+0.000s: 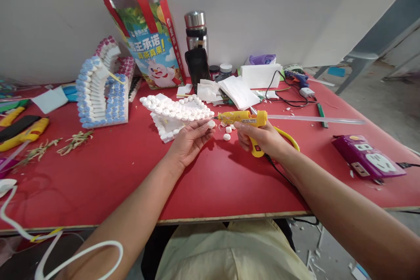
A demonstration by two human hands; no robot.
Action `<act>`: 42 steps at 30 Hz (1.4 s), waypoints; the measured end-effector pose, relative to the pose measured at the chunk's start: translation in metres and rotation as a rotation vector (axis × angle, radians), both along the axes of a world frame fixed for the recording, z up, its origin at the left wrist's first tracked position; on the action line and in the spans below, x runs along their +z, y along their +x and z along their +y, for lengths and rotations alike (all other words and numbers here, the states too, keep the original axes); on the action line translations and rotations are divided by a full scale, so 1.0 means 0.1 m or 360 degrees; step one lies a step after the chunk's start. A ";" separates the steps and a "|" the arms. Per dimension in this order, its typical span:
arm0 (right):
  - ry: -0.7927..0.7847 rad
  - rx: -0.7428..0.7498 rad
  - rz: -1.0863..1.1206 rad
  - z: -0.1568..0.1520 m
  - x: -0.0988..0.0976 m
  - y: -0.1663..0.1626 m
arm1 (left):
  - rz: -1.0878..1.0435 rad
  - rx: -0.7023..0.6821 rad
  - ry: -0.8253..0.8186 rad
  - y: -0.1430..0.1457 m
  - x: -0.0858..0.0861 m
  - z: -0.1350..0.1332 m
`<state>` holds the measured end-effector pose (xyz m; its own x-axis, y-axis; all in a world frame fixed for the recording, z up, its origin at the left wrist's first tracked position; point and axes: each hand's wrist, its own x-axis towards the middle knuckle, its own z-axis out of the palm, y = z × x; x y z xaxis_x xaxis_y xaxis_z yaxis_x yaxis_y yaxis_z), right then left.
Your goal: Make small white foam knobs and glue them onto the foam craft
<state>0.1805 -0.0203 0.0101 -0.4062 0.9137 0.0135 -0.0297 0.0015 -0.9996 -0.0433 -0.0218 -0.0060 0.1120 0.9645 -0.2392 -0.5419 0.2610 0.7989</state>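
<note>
My right hand [262, 134] is wrapped round a yellow hot glue gun [241, 117], with a long clear glue stick [315, 119] running out of its back. The gun's nozzle points left, close to my left hand [194, 139]. Between the left fingertips is a small round white piece [211, 124], pinched. Just behind that hand stands a white structure [177, 109] covered in rows of similar white pieces. A few loose white pieces [226, 137] lie on the red table between my hands.
A blue-and-white model [101, 92] stands at left beside a printed shopping bag [149, 43]. Behind are a steel flask [196, 30], a phone [197, 68] and papers [239, 91]. A purple power strip [369, 157] lies at right, yellow-handled tools [26, 133] at far left. White cable [19, 223] crosses the front left.
</note>
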 end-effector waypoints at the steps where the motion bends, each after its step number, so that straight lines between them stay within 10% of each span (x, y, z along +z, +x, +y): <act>1: -0.0005 -0.0018 0.0033 0.01 0.00 0.00 | 0.0033 -0.0001 0.0013 0.00 0.01 -0.01; 11: -0.0027 -0.0105 0.0136 0.05 -0.01 0.05 | 0.1468 0.0554 0.0602 -0.48 0.13 -0.18; 24: 0.0042 -0.0079 0.0112 0.05 0.03 0.05 | 0.2700 0.0381 0.1505 -0.50 0.05 -0.05; 42: 0.0097 -0.0047 0.0140 0.04 0.03 0.07 | 0.2962 0.0467 0.1623 -0.53 -0.09 0.00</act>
